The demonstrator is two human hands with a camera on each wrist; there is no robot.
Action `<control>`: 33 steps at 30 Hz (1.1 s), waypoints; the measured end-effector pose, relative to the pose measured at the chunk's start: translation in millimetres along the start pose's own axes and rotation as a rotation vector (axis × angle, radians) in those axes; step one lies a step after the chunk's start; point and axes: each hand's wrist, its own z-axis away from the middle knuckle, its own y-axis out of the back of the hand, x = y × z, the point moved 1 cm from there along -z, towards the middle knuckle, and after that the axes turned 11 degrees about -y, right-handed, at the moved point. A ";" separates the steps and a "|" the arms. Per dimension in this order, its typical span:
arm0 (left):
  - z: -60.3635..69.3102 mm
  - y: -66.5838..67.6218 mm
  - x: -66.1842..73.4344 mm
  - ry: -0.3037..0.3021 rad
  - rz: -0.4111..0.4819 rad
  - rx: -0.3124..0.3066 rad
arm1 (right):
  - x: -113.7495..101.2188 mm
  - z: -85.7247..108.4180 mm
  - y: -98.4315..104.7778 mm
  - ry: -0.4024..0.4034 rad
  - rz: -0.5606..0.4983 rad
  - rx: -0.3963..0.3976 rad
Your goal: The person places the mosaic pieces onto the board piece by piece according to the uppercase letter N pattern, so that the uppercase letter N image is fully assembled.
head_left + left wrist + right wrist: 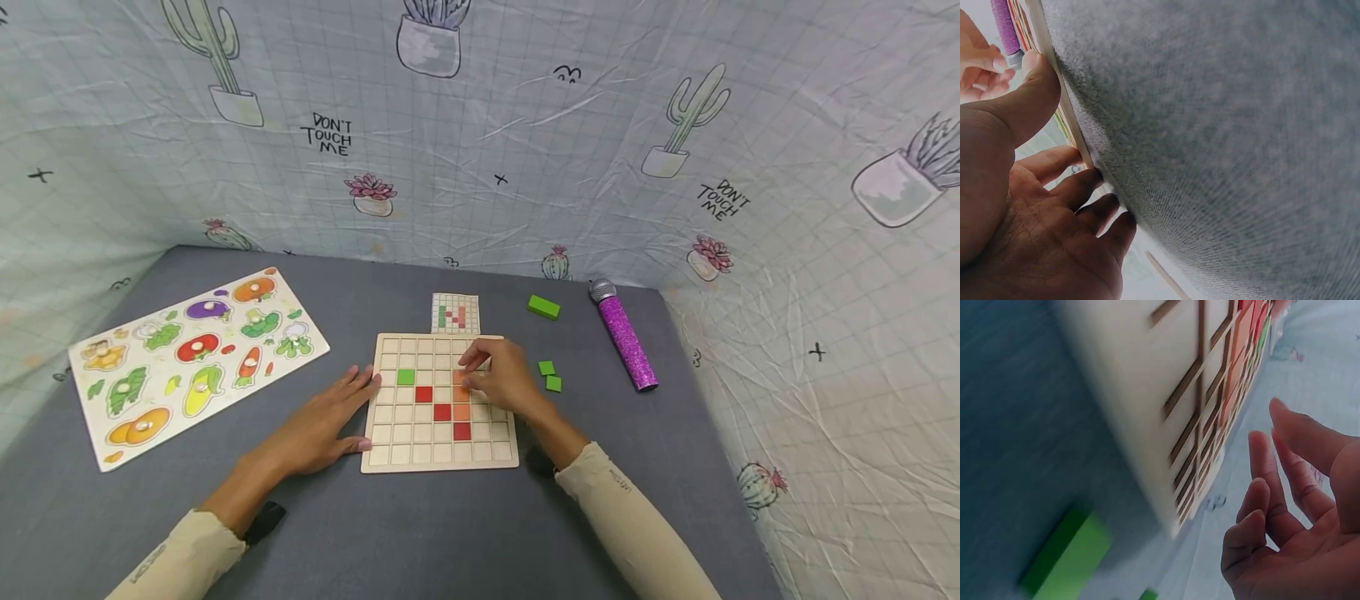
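A square wooden grid board (393, 457) lies on the table. On it are a green tile (406, 377), red tiles (442, 412) in a diagonal line, and a column of orange tiles (461, 412), partly covered. My left hand (322, 425) touches the board's left edge, thumb and fingers spread along it; the left wrist view shows the thumb at the rim. Over the upper end of the orange column is my right hand (506, 379). In the right wrist view its fingers (1260, 450) bend loosely, with no tile visible between them and the thumb.
Behind the board lies a small pattern card (455, 302). Right of the board are two loose green tiles (553, 383), a green block (543, 307) and a purple glitter microphone (626, 342). A vegetable knob puzzle (97, 429) lies at left. Printed cloth hangs behind the table.
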 end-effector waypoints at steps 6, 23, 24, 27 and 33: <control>0.5 0.0 0.9 0.003 0.002 -0.001 | 20.3 9.9 22.9 -0.045 0.021 0.026; 1.5 2.1 2.5 -0.005 0.006 0.004 | 73.1 14.8 71.0 -0.142 0.130 0.151; 1.5 2.0 2.5 -0.005 0.005 0.004 | 74.8 14.2 71.9 -0.151 0.142 0.154; 1.5 1.6 2.5 -0.003 0.000 0.002 | 78.0 12.9 73.8 -0.185 0.173 0.150; 1.8 1.6 2.7 0.006 0.001 0.000 | 81.5 8.4 75.5 -0.257 0.206 0.150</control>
